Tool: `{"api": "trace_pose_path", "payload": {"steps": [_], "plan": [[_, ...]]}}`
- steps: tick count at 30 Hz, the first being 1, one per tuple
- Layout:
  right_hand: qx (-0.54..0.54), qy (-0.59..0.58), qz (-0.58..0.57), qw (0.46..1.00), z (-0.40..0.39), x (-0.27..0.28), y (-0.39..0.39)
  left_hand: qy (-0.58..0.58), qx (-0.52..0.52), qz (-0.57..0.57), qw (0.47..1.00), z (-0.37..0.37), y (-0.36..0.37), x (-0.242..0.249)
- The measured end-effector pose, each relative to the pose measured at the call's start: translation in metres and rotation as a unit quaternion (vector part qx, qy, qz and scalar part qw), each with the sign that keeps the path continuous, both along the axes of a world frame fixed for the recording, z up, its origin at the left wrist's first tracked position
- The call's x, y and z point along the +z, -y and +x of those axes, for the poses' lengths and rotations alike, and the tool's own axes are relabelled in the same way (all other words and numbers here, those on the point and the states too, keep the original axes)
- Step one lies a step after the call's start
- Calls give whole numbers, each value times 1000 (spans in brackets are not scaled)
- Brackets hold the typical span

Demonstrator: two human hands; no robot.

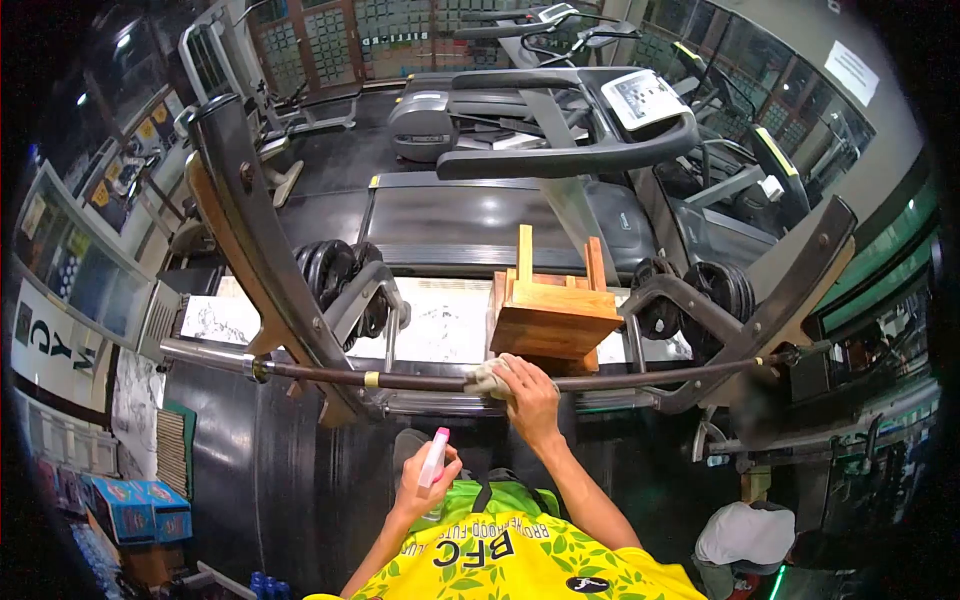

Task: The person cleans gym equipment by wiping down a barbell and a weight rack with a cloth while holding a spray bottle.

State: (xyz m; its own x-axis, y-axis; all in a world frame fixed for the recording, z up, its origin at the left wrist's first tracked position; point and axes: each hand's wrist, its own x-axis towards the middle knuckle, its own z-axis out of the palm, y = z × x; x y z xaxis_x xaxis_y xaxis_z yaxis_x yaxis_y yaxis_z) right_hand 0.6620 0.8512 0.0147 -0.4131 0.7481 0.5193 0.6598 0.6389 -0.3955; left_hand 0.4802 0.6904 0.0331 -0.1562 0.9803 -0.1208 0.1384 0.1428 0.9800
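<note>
A long barbell (420, 381) lies across the uprights of a rack in front of me. My right hand (530, 395) presses a pale cloth (488, 379) around the bar near its middle, fingers closed over it. Close to my body, my left hand (425, 480) is wrapped around a spray bottle (434, 460) with a pink top, held tilted below the bar. Most of the bottle's lower part is hidden by the hand and the shirt.
Behind the bar stands a wooden stool or box (555, 320). Weight plates (328, 270) hang on the left side, more plates (715, 295) on the right. Treadmills (560, 150) fill the back. A blue carton (140, 508) sits at lower left; a person in white (745, 532) is at lower right.
</note>
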Motion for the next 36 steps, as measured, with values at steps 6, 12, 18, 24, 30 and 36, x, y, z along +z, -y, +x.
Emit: {"api": "trace_pose_path", "payload": {"steps": [6,12,18,24,30,36], "plan": [[104,-131,-338,926,44,11,24,-3,28,20,999,-8,-2,-2],[8,-254,-138,957,61,46,8,31,79,-15,996,-11,0,3],[38,98,-102,989,16,32,-13,7,98,16,995,-11,1,-3],[-46,285,-398,871,1,35,-60,-6,130,14,991,-11,4,-1],[-25,200,-263,944,13,19,-38,26,156,-9,987,-17,12,14],[144,-19,-68,987,59,8,-1,33,178,8,983,-22,36,14]]}}
